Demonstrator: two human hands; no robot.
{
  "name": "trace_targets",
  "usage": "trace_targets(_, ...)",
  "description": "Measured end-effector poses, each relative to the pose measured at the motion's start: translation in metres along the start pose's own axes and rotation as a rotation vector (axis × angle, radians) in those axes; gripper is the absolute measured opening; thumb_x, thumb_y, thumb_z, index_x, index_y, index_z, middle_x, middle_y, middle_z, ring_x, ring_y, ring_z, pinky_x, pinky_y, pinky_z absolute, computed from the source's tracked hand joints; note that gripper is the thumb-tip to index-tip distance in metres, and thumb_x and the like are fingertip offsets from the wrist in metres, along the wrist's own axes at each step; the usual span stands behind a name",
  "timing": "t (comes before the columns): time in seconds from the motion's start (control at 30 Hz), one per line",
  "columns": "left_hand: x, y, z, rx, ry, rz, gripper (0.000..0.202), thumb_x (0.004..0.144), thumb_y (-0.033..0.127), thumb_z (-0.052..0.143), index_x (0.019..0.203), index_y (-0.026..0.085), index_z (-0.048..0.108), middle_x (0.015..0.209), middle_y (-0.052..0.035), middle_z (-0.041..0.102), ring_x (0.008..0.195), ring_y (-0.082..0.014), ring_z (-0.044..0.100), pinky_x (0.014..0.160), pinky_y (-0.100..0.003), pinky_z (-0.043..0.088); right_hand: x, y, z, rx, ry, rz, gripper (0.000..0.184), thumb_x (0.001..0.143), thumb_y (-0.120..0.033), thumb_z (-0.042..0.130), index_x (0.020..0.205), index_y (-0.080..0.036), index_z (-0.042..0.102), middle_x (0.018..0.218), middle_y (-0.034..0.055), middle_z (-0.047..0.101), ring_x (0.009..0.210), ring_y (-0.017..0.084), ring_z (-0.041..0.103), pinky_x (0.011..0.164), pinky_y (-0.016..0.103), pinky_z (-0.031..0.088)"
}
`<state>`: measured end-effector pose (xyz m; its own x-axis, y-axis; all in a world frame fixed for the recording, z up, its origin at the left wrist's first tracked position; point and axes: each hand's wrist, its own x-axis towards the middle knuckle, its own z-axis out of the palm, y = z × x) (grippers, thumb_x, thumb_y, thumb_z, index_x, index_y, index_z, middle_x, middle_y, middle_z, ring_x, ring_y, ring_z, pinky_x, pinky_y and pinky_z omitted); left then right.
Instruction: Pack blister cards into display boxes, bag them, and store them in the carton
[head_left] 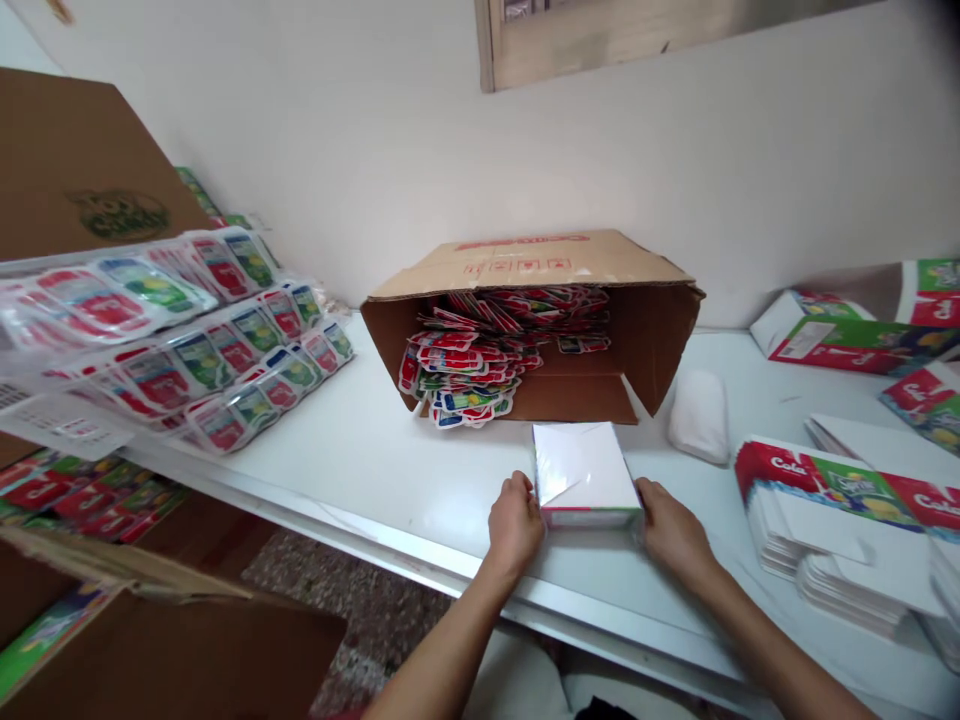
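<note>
A small carton (585, 465) with a white face up lies on the white table near its front edge. My left hand (515, 522) grips its left side with the fingers curled, and my right hand (673, 528) grips its right side near the front corner. The carton's printed side shows only as a thin coloured strip at the front. Just behind it, a cardboard box (667, 340) lies on its side with its opening toward me. Many red and green candy packets (465, 375) are heaped inside, some spilling over its lower edge.
Flat printed cartons (847, 560) are stacked at the right, with folded cartons (832, 335) behind. A white cloth-like pad (699, 415) lies between. At the left are bundled packet strips (225, 350) in clear plastic and a large open cardboard box (82, 170). Another box (187, 640) stands below the table edge.
</note>
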<state>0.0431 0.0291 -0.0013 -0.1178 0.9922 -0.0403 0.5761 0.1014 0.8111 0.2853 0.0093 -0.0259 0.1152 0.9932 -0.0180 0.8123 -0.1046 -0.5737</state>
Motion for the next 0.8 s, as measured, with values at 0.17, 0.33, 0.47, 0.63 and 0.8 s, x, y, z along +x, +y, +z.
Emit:
trace_targets(0.17, 0.010, -0.005, -0.037, 0.096, 0.205, -0.028, 0.017, 0.087, 0.013, 0.042, 0.090, 0.020, 0.057, 0.092, -0.0099, 0.064, 0.090, -0.0242, 0.064, 0.084, -0.037, 0.046, 0.002, 0.019, -0.029, -0.224, 0.145, 0.025, 0.033, 0.090, -0.024, 0.031, 0.107, -0.015, 0.059, 0.106, 0.0147, 0.065, 0.092, 0.027, 0.064, 0.077, 0.037, 0.046)
trace_targets(0.33, 0.013, 0.031, -0.016, 0.079, 0.233, 0.143, 0.046, 0.094, 0.039, 0.038, 0.132, 0.015, 0.044, 0.142, -0.0156, 0.047, 0.135, -0.0235, 0.041, 0.111, -0.037, 0.033, 0.002, -0.050, -0.027, -0.095, 0.352, -0.195, 0.060, 0.094, -0.046, 0.033, 0.140, -0.008, 0.039, 0.146, 0.0203, 0.041, 0.136, 0.030, 0.037, 0.109, 0.045, 0.034)
trace_targets(0.47, 0.010, 0.044, 0.014, -0.167, -0.045, 0.224, 0.070, 0.088, 0.046, 0.051, 0.144, 0.009, 0.033, 0.158, -0.0163, 0.020, 0.148, -0.0260, 0.009, 0.121, -0.041, 0.007, 0.010, -0.076, -0.009, -0.001, 0.188, -0.188, 0.068, 0.091, -0.044, 0.039, 0.147, -0.006, 0.030, 0.157, 0.0195, 0.020, 0.146, 0.032, 0.014, 0.116, 0.052, 0.018)
trace_targets(0.63, 0.014, 0.021, 0.014, -0.424, -0.168, -0.056, 0.073, 0.088, 0.062, 0.042, 0.138, 0.009, 0.044, 0.153, -0.0219, 0.031, 0.144, -0.0317, 0.024, 0.118, -0.047, 0.018, 0.013, -0.038, -0.004, 0.646, -0.028, 0.174, 0.069, 0.085, -0.059, 0.049, 0.139, -0.015, 0.047, 0.149, 0.0115, 0.041, 0.141, 0.028, 0.030, 0.119, 0.044, 0.018)
trace_targets(0.8, 0.001, 0.030, 0.007, -0.556, -0.154, -0.018, 0.069, 0.087, 0.066, 0.041, 0.134, 0.016, 0.049, 0.153, -0.0142, 0.035, 0.145, -0.0249, 0.024, 0.120, -0.037, 0.015, 0.001, -0.033, 0.002, 1.185, -0.028, 0.231, 0.046, 0.079, -0.051, 0.065, 0.112, -0.020, 0.065, 0.123, 0.0037, 0.067, 0.124, 0.024, 0.054, 0.107, 0.036, 0.042)
